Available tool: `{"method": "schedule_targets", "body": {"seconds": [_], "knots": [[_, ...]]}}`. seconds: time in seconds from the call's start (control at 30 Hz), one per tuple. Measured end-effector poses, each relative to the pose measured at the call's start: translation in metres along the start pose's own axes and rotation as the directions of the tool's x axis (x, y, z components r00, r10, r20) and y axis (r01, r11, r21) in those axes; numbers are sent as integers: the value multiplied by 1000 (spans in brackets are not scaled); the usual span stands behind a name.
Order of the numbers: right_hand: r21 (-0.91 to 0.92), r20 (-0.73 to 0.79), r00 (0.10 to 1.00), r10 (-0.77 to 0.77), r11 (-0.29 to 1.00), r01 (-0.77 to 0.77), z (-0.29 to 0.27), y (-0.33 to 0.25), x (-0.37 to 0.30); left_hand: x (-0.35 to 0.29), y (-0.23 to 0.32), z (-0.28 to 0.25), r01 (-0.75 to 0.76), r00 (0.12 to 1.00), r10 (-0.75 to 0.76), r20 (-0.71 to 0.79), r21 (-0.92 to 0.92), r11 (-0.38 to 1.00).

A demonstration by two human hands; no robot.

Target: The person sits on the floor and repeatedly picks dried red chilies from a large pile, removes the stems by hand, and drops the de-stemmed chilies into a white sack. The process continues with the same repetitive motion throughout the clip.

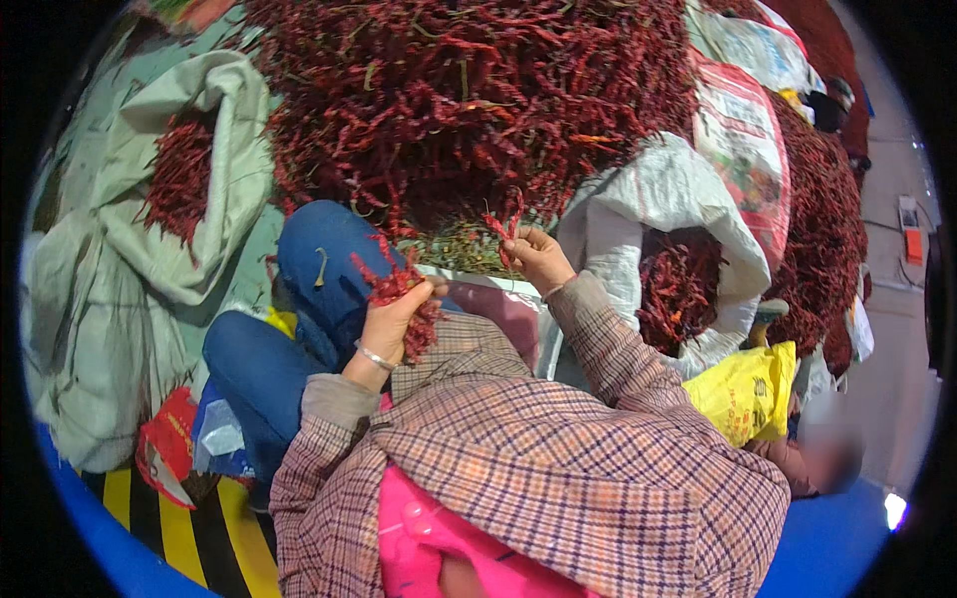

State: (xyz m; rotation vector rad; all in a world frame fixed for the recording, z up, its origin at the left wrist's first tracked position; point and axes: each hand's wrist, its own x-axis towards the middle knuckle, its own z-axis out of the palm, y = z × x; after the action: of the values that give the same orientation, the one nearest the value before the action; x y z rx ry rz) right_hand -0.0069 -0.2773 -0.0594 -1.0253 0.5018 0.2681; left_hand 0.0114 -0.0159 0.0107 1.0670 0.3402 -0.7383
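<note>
In my left hand (391, 324), a bunch of dried red chillies (423, 334) is held, some poking out above and below the fingers. It hovers over my bent knee in blue jeans. My right hand (536, 257) pinches a few dried red chillies (506, 231) between thumb and fingers, in front of the large heap of dried chillies (469, 110). Below the hands lies a layer of greenish-brown stems and bits (464, 254), beside a pale-edged box or tray (488, 283).
An open white sack (638, 194) holding chillies stands at right, another pale sack (234, 149) at left. A yellow bag (743, 394) lies by my right elbow. More chillies (817, 219) are heaped at far right, near a printed sack (743, 140). Another person sits at lower right.
</note>
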Motion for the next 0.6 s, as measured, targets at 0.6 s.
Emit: {"method": "schedule_targets", "body": {"seconds": [0.6], "knots": [[-439,193,910,-368,797,415,121,-11,-22,4,12,-5,-204,971,196,-136,-44,978]]}}
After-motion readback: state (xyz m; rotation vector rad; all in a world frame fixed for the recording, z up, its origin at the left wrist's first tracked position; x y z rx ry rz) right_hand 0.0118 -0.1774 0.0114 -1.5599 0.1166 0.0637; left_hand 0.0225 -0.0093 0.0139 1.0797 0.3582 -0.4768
